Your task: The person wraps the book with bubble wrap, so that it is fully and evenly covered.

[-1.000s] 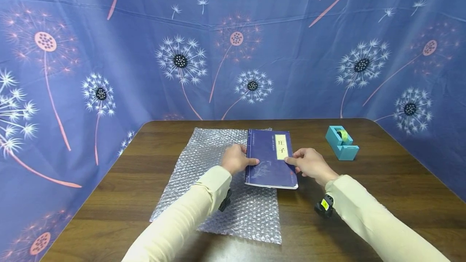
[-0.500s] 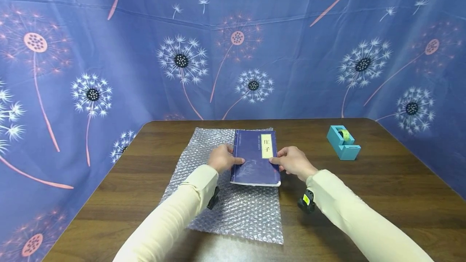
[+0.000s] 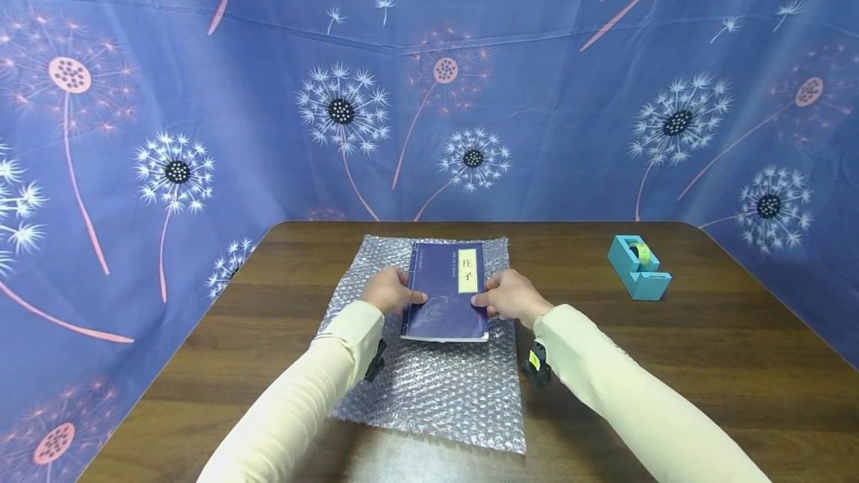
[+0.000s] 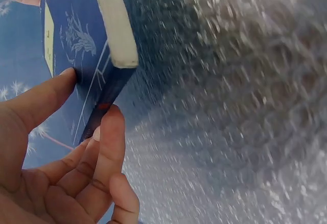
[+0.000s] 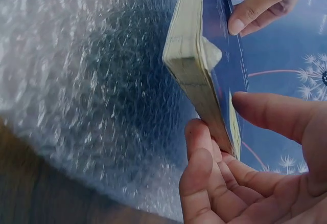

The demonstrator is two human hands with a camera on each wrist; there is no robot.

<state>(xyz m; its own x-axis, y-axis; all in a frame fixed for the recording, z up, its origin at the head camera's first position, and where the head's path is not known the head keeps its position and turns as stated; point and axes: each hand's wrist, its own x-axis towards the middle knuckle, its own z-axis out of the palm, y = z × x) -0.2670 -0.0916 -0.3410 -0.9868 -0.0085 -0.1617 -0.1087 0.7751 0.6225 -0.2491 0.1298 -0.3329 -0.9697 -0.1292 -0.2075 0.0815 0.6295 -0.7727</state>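
Cloth printed with dandelions (image 3: 403, 121) filled the upper half of the head view and hung down its left side. Below it, a brown wooden table (image 3: 564, 252) spread across the lower half. Pale sleeves (image 3: 637, 393) reached in from the lower left and lower right corners, slanting toward each other.

Bubble wrap (image 3: 456, 393) lay flat in the middle of the frame, probably put there to give a padded bed between the arms. Over it, at the centre, was a dark blue book (image 3: 436, 289), front cover up; the wrist views suggested it was held off the wrap.

Gripping it by opposite long edges likely kept it level and its pages closed. The left hand (image 3: 389, 291) was clamped on the spine edge, thumb over the cover, fingers bent against the spine. The right hand (image 3: 513, 297) pinched the other long edge, thumb on top, fingers beneath. The palms roughly faced each other.

A turquoise tape dispenser (image 3: 636, 274) stood at the right of the frame, well apart from the hands, perhaps to stay out of the arms' way; it carried a yellow-green roll (image 3: 641, 253). Smaller features included the cover's cream label (image 3: 467, 282), with 2 large characters.
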